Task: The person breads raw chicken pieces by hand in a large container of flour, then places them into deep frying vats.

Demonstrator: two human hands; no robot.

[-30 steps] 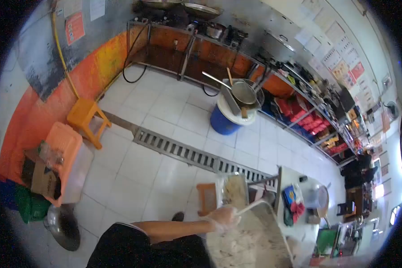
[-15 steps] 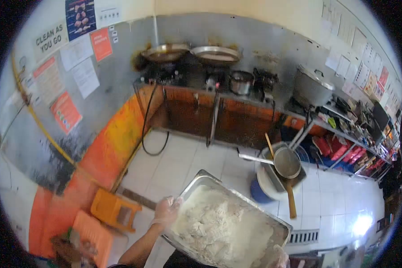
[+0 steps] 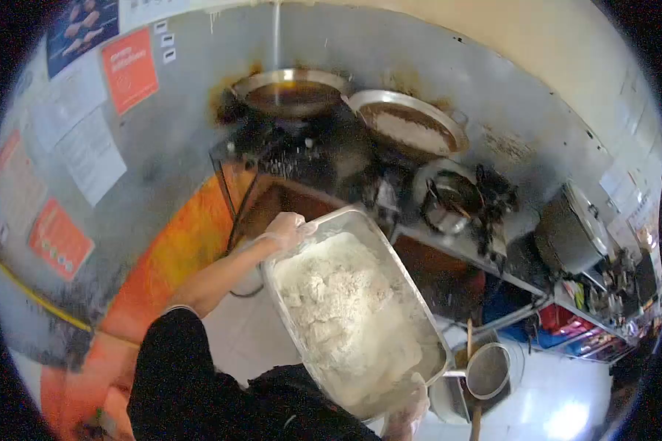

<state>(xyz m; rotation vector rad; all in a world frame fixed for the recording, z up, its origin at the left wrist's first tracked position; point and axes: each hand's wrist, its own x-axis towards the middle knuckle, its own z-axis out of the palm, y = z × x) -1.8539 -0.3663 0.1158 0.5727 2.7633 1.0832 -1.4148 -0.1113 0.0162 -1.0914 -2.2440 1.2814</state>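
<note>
A rectangular metal tray point(image 3: 279, 294) holds white flour with floury lumps point(image 3: 338, 294) heaped in it. My left hand point(image 3: 287, 229), in a clear glove, grips the tray's far left corner. At the near right end, my right hand point(image 3: 406, 415) holds the tray's rim, partly cut off by the frame's bottom edge. The tray is held in the air, slanting from upper left to lower right, in front of the stove counter.
Two wide pans point(image 3: 293, 94) point(image 3: 408, 125) stand on the stove by the wall. Right of them are a small pot point(image 3: 449, 204) and a large lidded pot point(image 3: 572, 231). A strainer point(image 3: 488, 370) lies over containers on the floor at lower right. Papers point(image 3: 129, 70) hang on the wall.
The tray, held in both hands, has risen and turned steeper. The stove and pans appear closer, and my left arm and dark sleeve show more.
</note>
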